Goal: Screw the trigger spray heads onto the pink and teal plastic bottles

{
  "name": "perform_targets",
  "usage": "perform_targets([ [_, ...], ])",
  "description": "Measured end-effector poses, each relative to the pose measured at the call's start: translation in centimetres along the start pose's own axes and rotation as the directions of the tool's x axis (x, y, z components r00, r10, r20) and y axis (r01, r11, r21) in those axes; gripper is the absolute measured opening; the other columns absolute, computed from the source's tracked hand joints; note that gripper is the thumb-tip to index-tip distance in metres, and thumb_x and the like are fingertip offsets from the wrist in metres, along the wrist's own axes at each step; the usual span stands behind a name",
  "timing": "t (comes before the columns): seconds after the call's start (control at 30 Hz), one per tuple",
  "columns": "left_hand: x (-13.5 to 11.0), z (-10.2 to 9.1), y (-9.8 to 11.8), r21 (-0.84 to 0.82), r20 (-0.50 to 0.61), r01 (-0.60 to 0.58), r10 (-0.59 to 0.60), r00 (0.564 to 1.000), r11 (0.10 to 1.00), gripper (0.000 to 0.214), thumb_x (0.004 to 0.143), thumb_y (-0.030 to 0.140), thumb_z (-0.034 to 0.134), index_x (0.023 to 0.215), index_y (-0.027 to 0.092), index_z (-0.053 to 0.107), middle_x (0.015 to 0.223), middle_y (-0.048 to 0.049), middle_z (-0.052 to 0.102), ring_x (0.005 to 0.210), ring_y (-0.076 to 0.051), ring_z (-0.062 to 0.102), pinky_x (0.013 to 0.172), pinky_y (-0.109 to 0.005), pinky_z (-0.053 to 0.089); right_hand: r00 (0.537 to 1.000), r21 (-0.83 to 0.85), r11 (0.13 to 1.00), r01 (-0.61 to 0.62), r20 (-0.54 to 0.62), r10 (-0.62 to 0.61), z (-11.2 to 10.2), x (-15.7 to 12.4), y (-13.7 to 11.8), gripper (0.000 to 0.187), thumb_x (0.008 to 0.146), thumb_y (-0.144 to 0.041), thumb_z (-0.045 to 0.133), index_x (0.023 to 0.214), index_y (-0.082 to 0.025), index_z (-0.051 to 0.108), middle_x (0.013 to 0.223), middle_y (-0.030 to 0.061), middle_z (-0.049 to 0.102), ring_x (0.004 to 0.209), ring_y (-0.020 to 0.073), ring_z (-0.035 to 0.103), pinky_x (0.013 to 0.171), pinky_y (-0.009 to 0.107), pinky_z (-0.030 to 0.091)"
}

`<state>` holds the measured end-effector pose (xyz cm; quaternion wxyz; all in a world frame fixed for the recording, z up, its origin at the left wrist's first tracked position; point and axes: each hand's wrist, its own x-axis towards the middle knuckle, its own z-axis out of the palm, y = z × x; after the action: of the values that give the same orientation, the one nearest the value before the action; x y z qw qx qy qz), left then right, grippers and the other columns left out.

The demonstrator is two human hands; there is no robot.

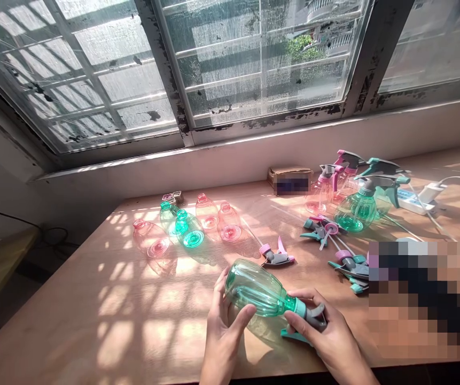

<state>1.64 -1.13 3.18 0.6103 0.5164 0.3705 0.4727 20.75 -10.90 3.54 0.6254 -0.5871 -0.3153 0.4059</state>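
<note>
A clear green spray bottle [256,289] lies tilted between my hands, its base to the left and its neck to the right. My left hand [227,321] is wrapped round the base end, thumb on the near side. With thumb and fingers, my right hand [321,326] grips the teal collar of the grey spray head [314,315] at the neck. The teal trigger [294,335] points down towards me. Just beyond the bottle rests a loose pink and grey spray head [278,256] with its tube.
Open pink bottles [228,222] and green bottles [189,230] stand at the back left. Loose spray heads [348,262] lie to the right. Behind them are assembled spray bottles [356,211], a cardboard box [289,182] and a power strip [416,202]. A window [262,64] borders the table.
</note>
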Motion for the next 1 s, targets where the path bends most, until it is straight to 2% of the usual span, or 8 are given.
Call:
perform_targets([
  [0.13,-0.1,0.2,0.4,-0.013,0.063,0.014,-0.013,0.998,1.000,0.076,0.090,0.042,0.090,0.159,0.036,0.059,0.166,-0.0117,0.063,0.155,-0.041,0.056,0.128,-0.054,0.048,0.999,0.027,0.999,0.035,-0.016,-0.035,-0.3,0.3,0.2,0.038,0.084,-0.055,0.092,0.101,-0.022,0.085,0.069,0.0001,0.078,0.061,0.0232,0.074,0.064,0.035,0.064],
  [0.23,-0.4,0.7,1.1,-0.006,0.044,0.015,-0.015,0.999,1.000,0.076,0.088,0.039,0.092,0.157,0.038,0.061,0.169,-0.0083,0.059,0.156,-0.039,0.055,0.130,-0.050,0.046,0.999,0.044,0.999,0.032,-0.038,-0.031,-0.4,0.4,0.5,0.038,0.083,-0.056,0.092,0.102,-0.023,0.085,0.068,-0.0004,0.078,0.060,0.0237,0.074,0.064,0.037,0.065],
  [0.37,-0.5,0.8,1.2,0.019,0.050,-0.019,0.018,0.999,1.000,0.092,0.078,0.046,0.099,0.159,0.033,0.057,0.161,-0.0120,0.066,0.156,-0.042,0.054,0.131,-0.055,0.044,0.999,0.046,0.999,0.015,-0.039,-0.013,-0.1,0.1,0.2,0.037,0.079,-0.056,0.095,0.099,-0.025,0.087,0.071,-0.0006,0.079,0.064,0.0228,0.075,0.064,0.034,0.067],
  [0.53,-0.1,0.1,0.1,0.052,0.008,-0.021,0.021,1.000,0.998,0.087,0.087,0.053,0.091,0.162,0.030,0.053,0.162,-0.0156,0.064,0.154,-0.045,0.055,0.132,-0.060,0.040,0.999,0.059,0.998,0.000,-0.038,0.002,0.4,-0.2,-0.6,0.043,0.075,-0.061,0.098,0.098,-0.026,0.088,0.079,0.0006,0.082,0.068,0.0221,0.075,0.066,0.032,0.069],
  [0.63,0.0,0.0,-0.1,0.020,0.063,-0.006,0.005,0.998,1.000,0.085,0.091,0.047,0.088,0.165,0.031,0.050,0.166,-0.0153,0.061,0.157,-0.044,0.052,0.131,-0.058,0.042,0.999,0.075,0.997,0.008,-0.048,-0.004,0.2,-0.1,-0.6,0.043,0.076,-0.060,0.097,0.098,-0.024,0.087,0.071,-0.0006,0.077,0.065,0.0214,0.073,0.064,0.032,0.069],
  [0.77,-0.3,0.1,0.4,0.108,0.094,-0.011,0.001,0.996,0.994,0.084,0.090,0.045,0.090,0.164,0.033,0.052,0.172,-0.0118,0.055,0.161,-0.043,0.046,0.133,-0.058,0.040,0.999,0.142,0.989,0.032,-0.029,-0.028,-0.2,0.2,-0.3,0.040,0.081,-0.055,0.095,0.103,-0.023,0.084,0.068,-0.0015,0.076,0.061,0.0209,0.073,0.062,0.033,0.068],
  [0.9,-0.4,0.5,1.2,0.101,0.076,-0.028,0.021,0.997,0.995,0.088,0.085,0.056,0.091,0.161,0.030,0.055,0.163,-0.0141,0.062,0.160,-0.046,0.046,0.135,-0.061,0.034,1.000,0.105,0.994,0.027,-0.017,-0.025,-0.2,0.1,-0.1,0.037,0.082,-0.054,0.095,0.100,-0.023,0.086,0.074,0.0007,0.079,0.065,0.0218,0.075,0.064,0.034,0.069],
  [1.0,-0.3,0.6,1.5,0.088,0.049,-0.004,0.000,0.999,0.996,0.085,0.088,0.058,0.088,0.161,0.028,0.054,0.154,-0.0153,0.068,0.158,-0.045,0.048,0.134,-0.062,0.034,1.000,0.067,0.998,0.013,-0.025,-0.011,0.0,-0.1,0.0,0.039,0.080,-0.056,0.096,0.097,-0.023,0.087,0.083,0.0032,0.082,0.069,0.0239,0.076,0.068,0.038,0.071],
])
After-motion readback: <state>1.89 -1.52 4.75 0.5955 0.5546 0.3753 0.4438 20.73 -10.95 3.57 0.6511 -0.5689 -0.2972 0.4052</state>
